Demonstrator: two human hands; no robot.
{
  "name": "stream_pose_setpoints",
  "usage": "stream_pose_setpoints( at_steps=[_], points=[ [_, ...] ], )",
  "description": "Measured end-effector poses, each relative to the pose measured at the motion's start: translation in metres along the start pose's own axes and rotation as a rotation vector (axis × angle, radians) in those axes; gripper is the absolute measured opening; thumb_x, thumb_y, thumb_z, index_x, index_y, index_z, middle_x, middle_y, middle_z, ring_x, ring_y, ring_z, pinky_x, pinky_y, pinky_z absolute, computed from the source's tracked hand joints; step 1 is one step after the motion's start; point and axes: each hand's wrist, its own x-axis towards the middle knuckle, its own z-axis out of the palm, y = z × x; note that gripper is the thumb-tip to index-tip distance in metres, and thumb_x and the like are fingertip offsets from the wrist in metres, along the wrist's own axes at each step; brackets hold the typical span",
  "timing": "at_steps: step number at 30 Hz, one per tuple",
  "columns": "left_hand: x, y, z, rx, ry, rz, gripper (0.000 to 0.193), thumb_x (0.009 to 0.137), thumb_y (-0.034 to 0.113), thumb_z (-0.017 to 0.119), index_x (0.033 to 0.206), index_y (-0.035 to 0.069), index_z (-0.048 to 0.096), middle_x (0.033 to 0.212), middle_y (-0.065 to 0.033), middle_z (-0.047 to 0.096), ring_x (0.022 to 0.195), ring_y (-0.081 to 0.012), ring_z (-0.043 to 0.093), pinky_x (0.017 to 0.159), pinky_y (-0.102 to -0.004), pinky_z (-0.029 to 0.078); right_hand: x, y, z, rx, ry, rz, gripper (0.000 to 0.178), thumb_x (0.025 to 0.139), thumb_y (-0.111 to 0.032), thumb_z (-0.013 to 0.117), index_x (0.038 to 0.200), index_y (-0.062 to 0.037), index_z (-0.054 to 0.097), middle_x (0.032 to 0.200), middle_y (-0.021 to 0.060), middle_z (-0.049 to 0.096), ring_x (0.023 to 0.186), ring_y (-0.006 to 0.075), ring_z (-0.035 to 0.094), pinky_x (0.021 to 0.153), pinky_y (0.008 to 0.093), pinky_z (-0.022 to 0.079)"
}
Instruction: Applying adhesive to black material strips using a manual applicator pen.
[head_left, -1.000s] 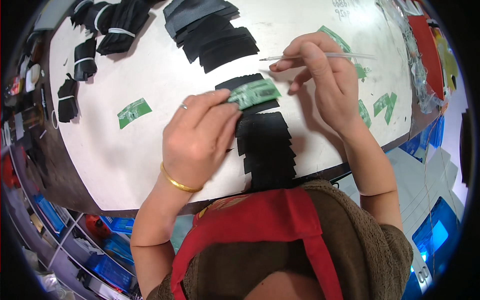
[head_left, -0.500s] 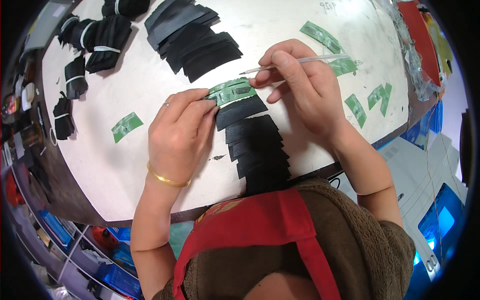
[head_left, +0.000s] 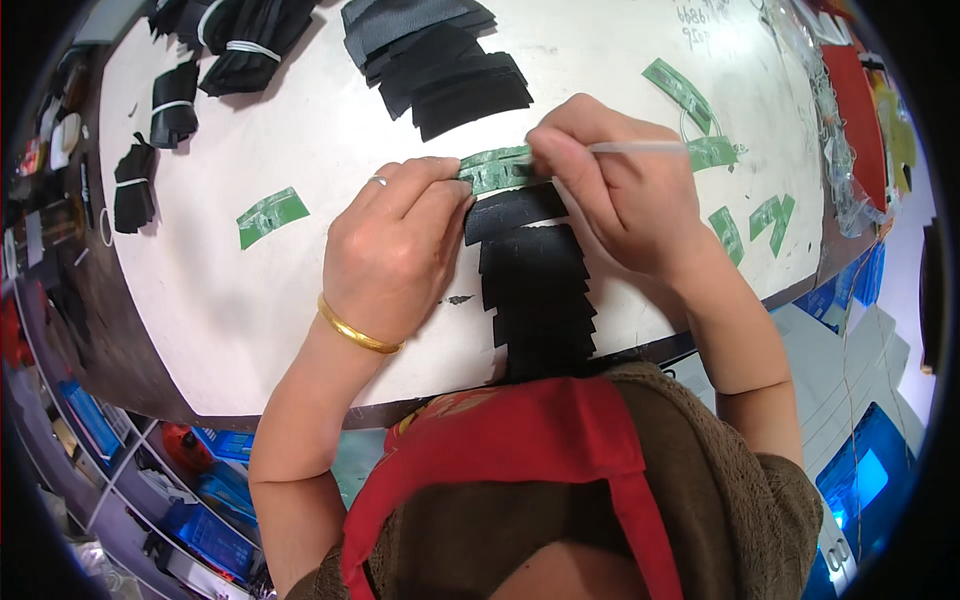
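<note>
My left hand [head_left: 392, 245] presses its closed fingers on the left end of a curved green template [head_left: 496, 174] with narrow slots. The template lies at the far edge of a black curved piece [head_left: 518, 211]. In my right hand [head_left: 628, 195] a slim clear pen [head_left: 640, 147] is pinched, its back end pointing right. The pen's tip is hidden by my fingers at the template's right end. Nearer to me, a column of overlapping black pieces [head_left: 535, 275] runs down to the table's front edge.
Black pieces [head_left: 455, 80] lie fanned out at the far side. Banded black bundles [head_left: 175, 105] sit at the far left. Another green template [head_left: 272, 217] lies left of my hand, with several more [head_left: 680, 92] at the right. A clear plastic wrap [head_left: 845, 190] edges the white board [head_left: 230, 330].
The right hand has come down onto the template's right end with the pen, which hovered above it before. My view has shifted, so the table's contents appear moved.
</note>
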Motion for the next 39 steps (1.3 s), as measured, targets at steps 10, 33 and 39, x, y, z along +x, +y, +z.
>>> stream_pose_setpoints(
  at_steps=[10, 33, 39],
  points=[
    [0.000, 0.003, -0.003, -0.004, -0.062, -0.046, 0.019, 0.077, -0.006, 0.079, 0.094, -0.001, 0.072, 0.102, -0.0123, 0.073, 0.085, -0.0280, 0.073, 0.074, -0.0353, 0.059, -0.007, -0.002, 0.005, 0.046, -0.026, 0.030, 0.013, 0.094, -0.022, 0.073, 0.092, -0.0116, 0.064, 0.075, 0.0053, 0.067, 0.069, 0.0249, 0.069, 0.056, 0.0358, 0.052],
    [-0.004, 0.018, -0.017, -0.106, -0.103, -0.067, 0.018, 0.077, -0.003, 0.081, 0.093, 0.001, 0.075, 0.101, -0.0120, 0.073, 0.081, -0.0242, 0.070, 0.067, -0.0324, 0.057, -0.009, 0.011, -0.016, 0.609, 0.111, 0.362, 0.038, 0.111, -0.027, 0.050, 0.100, 0.0018, 0.071, 0.088, 0.0028, 0.072, 0.073, 0.0096, 0.066, 0.062, 0.0228, 0.052],
    [0.001, 0.007, -0.014, 0.002, -0.070, -0.096, 0.018, 0.079, -0.005, 0.081, 0.095, 0.000, 0.076, 0.104, -0.0130, 0.074, 0.080, -0.0211, 0.073, 0.064, -0.0290, 0.057, -0.011, 0.008, -0.007, 0.731, 0.106, 0.500, 0.038, 0.111, -0.030, 0.050, 0.102, 0.0004, 0.071, 0.092, 0.0028, 0.072, 0.081, 0.0078, 0.070, 0.059, 0.0201, 0.053]
  ],
)
